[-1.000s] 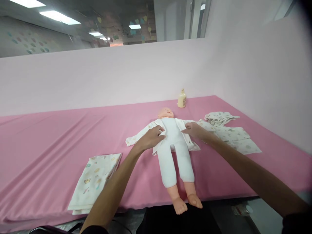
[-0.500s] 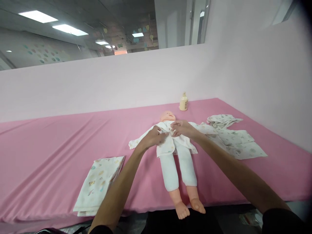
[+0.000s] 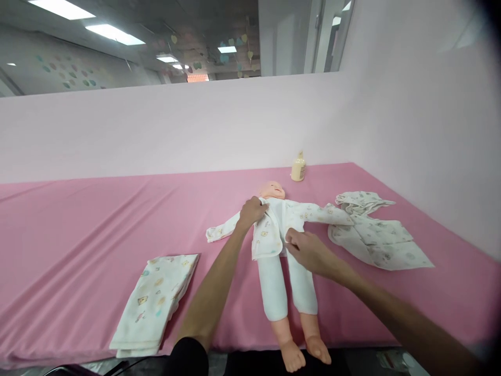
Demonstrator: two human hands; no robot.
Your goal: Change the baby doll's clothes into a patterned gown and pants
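Patterned jacket [image 3: 267, 241] lay partly open on the doll [image 3: 273, 287] as the left hand [image 3: 252, 211] pinched one front edge at the doll's chest and the right hand [image 3: 309, 251] the other by its waist.

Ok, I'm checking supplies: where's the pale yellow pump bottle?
Head view, right of centre: the pump bottle stands near the back edge of the pink cloth, by the white wall, beyond and right of the baby doll's head.

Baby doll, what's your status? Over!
Left hand on printed white jacket, right hand by its lower front. White-bodied doll on its back. Nothing blocking.
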